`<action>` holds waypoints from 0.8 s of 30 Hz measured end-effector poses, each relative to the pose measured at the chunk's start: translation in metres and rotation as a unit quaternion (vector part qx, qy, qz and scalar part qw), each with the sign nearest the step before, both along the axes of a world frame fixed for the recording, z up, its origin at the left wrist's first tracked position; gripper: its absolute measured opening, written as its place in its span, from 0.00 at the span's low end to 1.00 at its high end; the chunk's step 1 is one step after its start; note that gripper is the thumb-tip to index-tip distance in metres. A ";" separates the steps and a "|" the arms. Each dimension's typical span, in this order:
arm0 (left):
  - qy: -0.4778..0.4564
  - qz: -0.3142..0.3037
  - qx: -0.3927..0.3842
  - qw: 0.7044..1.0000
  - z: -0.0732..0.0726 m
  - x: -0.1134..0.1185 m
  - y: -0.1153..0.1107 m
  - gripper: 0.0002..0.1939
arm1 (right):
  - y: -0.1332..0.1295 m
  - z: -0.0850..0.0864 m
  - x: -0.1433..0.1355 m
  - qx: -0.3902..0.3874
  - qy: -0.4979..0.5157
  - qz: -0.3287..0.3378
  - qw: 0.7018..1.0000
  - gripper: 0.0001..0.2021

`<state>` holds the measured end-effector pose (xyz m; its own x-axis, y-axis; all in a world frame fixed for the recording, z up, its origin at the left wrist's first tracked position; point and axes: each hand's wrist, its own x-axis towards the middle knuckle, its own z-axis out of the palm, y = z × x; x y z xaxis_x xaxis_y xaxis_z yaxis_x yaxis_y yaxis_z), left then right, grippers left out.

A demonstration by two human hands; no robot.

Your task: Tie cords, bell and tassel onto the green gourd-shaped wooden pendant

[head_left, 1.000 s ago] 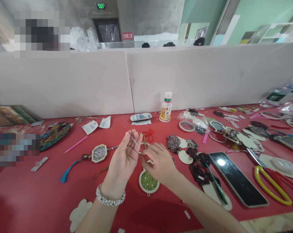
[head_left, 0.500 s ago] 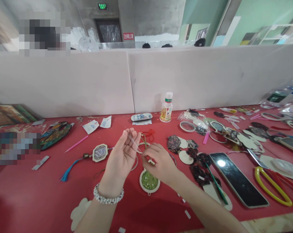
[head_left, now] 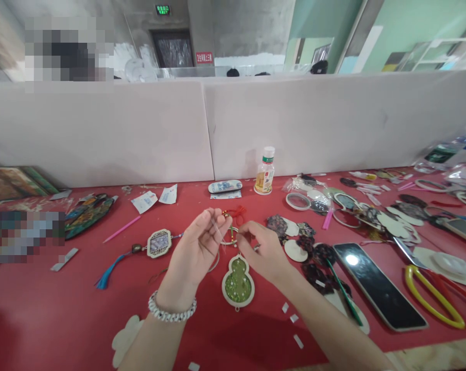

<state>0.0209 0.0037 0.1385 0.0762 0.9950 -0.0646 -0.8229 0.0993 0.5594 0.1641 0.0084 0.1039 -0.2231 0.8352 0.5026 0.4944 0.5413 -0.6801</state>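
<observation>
My left hand [head_left: 196,245], palm up with its fingers curled in, holds a thin clear strand [head_left: 217,229] that crosses the fingers and hangs off toward the right. A beaded bracelet [head_left: 172,310] circles that wrist. My right hand [head_left: 261,250] is bent with thumb and forefinger pinched together. Whatever they grip is too small or hidden to name. Between the hands, a pale ring [head_left: 229,237] with a red and green cord lies on the table. Just below sits a gourd-shaped pendant [head_left: 238,283] with a green glittery inside and a pale rim.
A tasselled pendant [head_left: 159,243] and a pink pencil [head_left: 121,229] lie left. To the right are a phone [head_left: 379,286], yellow-handled scissors [head_left: 433,299] and dark shell-like pieces [head_left: 306,243]. A small bottle [head_left: 264,172] stands before the white partition [head_left: 294,123].
My right hand has drawn back slightly to the right and up, uncovering the top of the gourd pendant. My left hand has shifted a little right, still with the clear strand.
</observation>
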 end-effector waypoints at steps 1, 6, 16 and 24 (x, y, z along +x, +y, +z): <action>0.033 -0.031 0.013 0.999 -0.001 0.000 -0.001 0.07 | 0.000 0.002 0.002 -0.006 0.020 0.000 1.000 0.03; 0.195 -0.171 0.091 0.962 -0.003 -0.002 -0.007 0.03 | -0.004 0.018 0.017 -0.030 0.146 0.048 0.988 0.05; 0.295 -0.240 0.156 0.912 -0.002 0.003 -0.010 0.03 | -0.016 0.038 0.030 -0.136 0.153 0.213 0.955 0.05; 0.309 -0.263 0.179 0.896 -0.001 0.002 -0.009 0.07 | -0.016 0.040 0.033 -0.119 0.148 0.219 0.957 0.01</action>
